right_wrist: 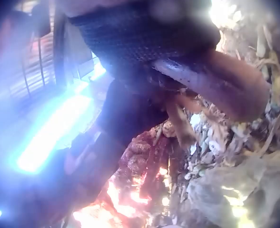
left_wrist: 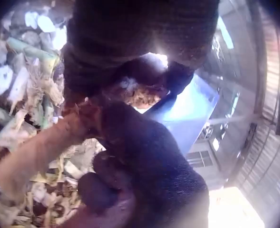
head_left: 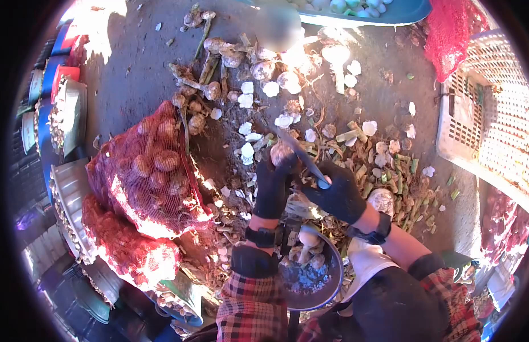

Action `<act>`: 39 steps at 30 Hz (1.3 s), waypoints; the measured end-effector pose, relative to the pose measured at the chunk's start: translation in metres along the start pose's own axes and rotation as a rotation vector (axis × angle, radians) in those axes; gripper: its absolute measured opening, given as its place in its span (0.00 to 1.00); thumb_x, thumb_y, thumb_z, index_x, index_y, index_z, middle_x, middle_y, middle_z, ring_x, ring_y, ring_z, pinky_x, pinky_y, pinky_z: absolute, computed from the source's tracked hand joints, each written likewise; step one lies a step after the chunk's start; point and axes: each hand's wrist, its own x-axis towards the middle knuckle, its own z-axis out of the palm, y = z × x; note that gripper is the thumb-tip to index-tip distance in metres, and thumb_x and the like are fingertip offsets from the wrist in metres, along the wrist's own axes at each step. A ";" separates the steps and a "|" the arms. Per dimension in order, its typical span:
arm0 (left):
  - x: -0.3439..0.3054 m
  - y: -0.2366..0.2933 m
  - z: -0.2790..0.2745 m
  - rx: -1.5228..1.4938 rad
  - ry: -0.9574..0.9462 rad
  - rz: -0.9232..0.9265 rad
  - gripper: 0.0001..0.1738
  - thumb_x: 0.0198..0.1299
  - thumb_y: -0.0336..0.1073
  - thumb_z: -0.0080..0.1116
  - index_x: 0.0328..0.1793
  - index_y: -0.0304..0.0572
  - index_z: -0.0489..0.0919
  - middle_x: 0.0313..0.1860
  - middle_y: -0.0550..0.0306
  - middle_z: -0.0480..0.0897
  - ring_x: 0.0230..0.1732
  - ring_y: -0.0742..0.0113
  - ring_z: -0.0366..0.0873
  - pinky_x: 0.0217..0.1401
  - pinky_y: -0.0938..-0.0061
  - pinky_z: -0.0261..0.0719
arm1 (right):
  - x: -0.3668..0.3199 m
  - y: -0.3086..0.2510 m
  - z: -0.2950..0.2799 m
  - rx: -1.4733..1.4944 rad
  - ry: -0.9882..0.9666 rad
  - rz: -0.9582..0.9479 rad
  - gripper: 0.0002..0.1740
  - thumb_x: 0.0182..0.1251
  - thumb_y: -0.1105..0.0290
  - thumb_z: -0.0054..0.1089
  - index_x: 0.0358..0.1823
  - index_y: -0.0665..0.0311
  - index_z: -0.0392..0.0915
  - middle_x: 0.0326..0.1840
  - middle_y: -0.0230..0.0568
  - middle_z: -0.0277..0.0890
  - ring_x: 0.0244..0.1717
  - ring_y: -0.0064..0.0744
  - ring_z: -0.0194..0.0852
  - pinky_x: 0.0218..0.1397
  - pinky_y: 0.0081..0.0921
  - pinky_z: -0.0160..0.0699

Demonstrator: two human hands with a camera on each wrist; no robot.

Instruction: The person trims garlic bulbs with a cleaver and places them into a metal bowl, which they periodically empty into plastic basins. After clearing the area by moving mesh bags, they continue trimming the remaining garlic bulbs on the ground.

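Left hand: dark glove, fingers bent round a garlic bulb, holding it just above the ground. Right hand: also gloved, closed round the knife; its blade angles up beside the bulb, and we can't tell exactly where the edge touches. The right wrist view shows the rounded handle end poking out of the grip; the left wrist view has a thick stem by the fingers.

Surface is the ground, grey-brown and dirty, lit in harsh patches. We see loose bulbs with stems on the far side, white peel bits scattered in the middle, and a heap of cut stems to the right. A bowl sits below the hands, with bulbs and bluish bits inside. Two red net bags of bulbs, one large and one smaller, lie at left, touching. Far side: a blue basin of pale round pieces, with a red net near it. At right, a pale slatted crate.

Room: tubs and containers line the left edge. The left wrist view gives us ribbed wall panels, pale framing and a blown-out bright patch low down. Glare hides much of the right wrist view's left side.
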 end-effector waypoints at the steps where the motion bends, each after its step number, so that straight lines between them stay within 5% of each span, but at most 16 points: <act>1: -0.005 -0.003 -0.007 -0.002 0.003 0.001 0.25 0.56 0.43 0.63 0.53 0.34 0.72 0.38 0.57 0.78 0.33 0.75 0.76 0.36 0.80 0.75 | -0.004 0.003 -0.007 -0.044 -0.043 -0.037 0.15 0.48 0.65 0.69 0.33 0.65 0.76 0.29 0.48 0.78 0.30 0.45 0.80 0.33 0.33 0.78; 5: -0.029 -0.006 -0.023 0.623 0.116 0.268 0.27 0.48 0.34 0.70 0.54 0.35 0.72 0.41 0.56 0.80 0.38 0.65 0.79 0.44 0.71 0.77 | -0.011 0.000 -0.029 -0.356 -0.073 -0.232 0.15 0.47 0.66 0.69 0.34 0.61 0.74 0.29 0.43 0.74 0.27 0.46 0.78 0.30 0.36 0.77; 6: -0.033 -0.015 -0.038 0.890 -0.078 0.601 0.30 0.48 0.34 0.71 0.56 0.34 0.70 0.41 0.55 0.80 0.40 0.65 0.79 0.46 0.70 0.77 | -0.011 -0.005 -0.032 -0.366 -0.097 -0.315 0.15 0.47 0.67 0.67 0.33 0.61 0.70 0.28 0.42 0.70 0.25 0.47 0.76 0.27 0.39 0.76; 10: -0.053 -0.003 -0.010 0.725 -0.120 0.612 0.34 0.47 0.29 0.71 0.61 0.34 0.69 0.46 0.53 0.79 0.45 0.65 0.78 0.50 0.69 0.78 | -0.016 -0.030 -0.040 -0.443 -0.214 -0.354 0.15 0.47 0.68 0.65 0.32 0.63 0.68 0.29 0.43 0.69 0.25 0.47 0.75 0.26 0.39 0.75; 13: -0.063 -0.054 -0.054 0.568 -0.060 0.448 0.30 0.49 0.27 0.69 0.60 0.34 0.71 0.51 0.54 0.78 0.47 0.66 0.78 0.50 0.70 0.79 | -0.022 -0.021 -0.040 -0.494 -0.248 -0.384 0.16 0.44 0.68 0.65 0.33 0.62 0.69 0.29 0.43 0.69 0.24 0.46 0.75 0.26 0.39 0.75; 14: -0.064 -0.074 -0.079 0.761 -0.184 0.466 0.30 0.50 0.26 0.68 0.60 0.34 0.71 0.51 0.54 0.78 0.47 0.66 0.78 0.50 0.71 0.79 | -0.025 -0.016 -0.041 -0.496 -0.254 -0.408 0.17 0.42 0.68 0.65 0.34 0.62 0.70 0.29 0.42 0.69 0.25 0.45 0.75 0.26 0.38 0.75; 17: -0.071 -0.063 -0.073 0.269 -0.255 0.064 0.30 0.52 0.29 0.67 0.62 0.34 0.70 0.50 0.54 0.79 0.48 0.68 0.77 0.51 0.71 0.78 | -0.030 -0.006 -0.043 -0.476 -0.283 -0.431 0.18 0.40 0.68 0.65 0.35 0.61 0.71 0.29 0.41 0.69 0.25 0.44 0.75 0.26 0.37 0.76; 18: -0.064 -0.036 -0.057 0.523 -0.457 0.449 0.28 0.52 0.32 0.66 0.60 0.36 0.72 0.48 0.53 0.80 0.47 0.66 0.78 0.51 0.69 0.78 | -0.030 -0.002 -0.044 -0.465 -0.296 -0.444 0.18 0.40 0.67 0.66 0.34 0.61 0.71 0.29 0.41 0.69 0.26 0.44 0.75 0.27 0.36 0.76; 20: -0.068 -0.005 -0.035 0.774 -0.651 0.839 0.25 0.53 0.35 0.65 0.58 0.37 0.74 0.47 0.52 0.81 0.47 0.64 0.79 0.52 0.68 0.78 | -0.031 0.008 -0.043 -0.452 -0.283 -0.471 0.18 0.38 0.67 0.66 0.34 0.60 0.71 0.29 0.40 0.69 0.26 0.44 0.75 0.27 0.35 0.76; 23: -0.091 0.011 -0.005 0.458 -0.355 0.009 0.23 0.50 0.40 0.66 0.52 0.40 0.79 0.45 0.50 0.81 0.48 0.56 0.79 0.54 0.64 0.76 | -0.024 0.062 -0.048 -0.453 -0.209 -0.439 0.16 0.40 0.68 0.66 0.32 0.60 0.72 0.27 0.41 0.70 0.27 0.45 0.75 0.27 0.35 0.75; 25: -0.107 0.022 0.000 0.608 -0.411 0.268 0.38 0.41 0.44 0.73 0.58 0.36 0.70 0.45 0.54 0.81 0.46 0.65 0.79 0.55 0.67 0.75 | -0.024 0.094 -0.050 -0.471 -0.084 -0.310 0.11 0.46 0.69 0.65 0.30 0.61 0.72 0.25 0.43 0.71 0.27 0.48 0.75 0.26 0.35 0.73; 27: -0.096 0.036 0.001 0.456 -0.296 0.323 0.36 0.40 0.46 0.73 0.53 0.36 0.71 0.46 0.54 0.80 0.48 0.66 0.78 0.55 0.70 0.74 | -0.030 0.091 -0.050 -0.352 0.041 -0.092 0.08 0.50 0.68 0.63 0.26 0.61 0.73 0.23 0.45 0.73 0.25 0.50 0.75 0.27 0.37 0.74; 28: -0.088 0.035 -0.013 0.450 -0.184 0.180 0.30 0.44 0.43 0.70 0.51 0.36 0.71 0.46 0.54 0.78 0.48 0.68 0.76 0.53 0.72 0.75 | -0.028 0.053 -0.051 -0.448 0.094 -0.061 0.06 0.50 0.71 0.62 0.25 0.62 0.73 0.22 0.46 0.74 0.23 0.49 0.76 0.26 0.37 0.74; 31: -0.069 0.022 -0.026 0.188 0.038 0.449 0.19 0.65 0.42 0.53 0.54 0.35 0.71 0.45 0.53 0.76 0.47 0.69 0.74 0.51 0.73 0.75 | -0.039 0.015 -0.027 -0.263 0.106 0.008 0.05 0.52 0.73 0.61 0.26 0.63 0.74 0.20 0.48 0.74 0.22 0.47 0.77 0.24 0.33 0.73; 35: -0.081 0.003 0.002 -0.454 0.260 0.184 0.20 0.67 0.41 0.50 0.58 0.34 0.70 0.52 0.46 0.76 0.56 0.56 0.75 0.62 0.57 0.77 | -0.043 -0.002 -0.002 -0.024 0.070 -0.098 0.05 0.53 0.73 0.60 0.25 0.64 0.73 0.19 0.49 0.74 0.22 0.47 0.77 0.25 0.33 0.73; 39: -0.088 -0.009 0.021 -0.995 0.125 0.124 0.17 0.66 0.37 0.51 0.55 0.33 0.70 0.51 0.43 0.77 0.56 0.51 0.76 0.64 0.55 0.75 | -0.039 0.014 0.001 -0.050 0.134 -0.089 0.05 0.53 0.73 0.60 0.27 0.65 0.74 0.21 0.50 0.74 0.25 0.50 0.77 0.26 0.35 0.73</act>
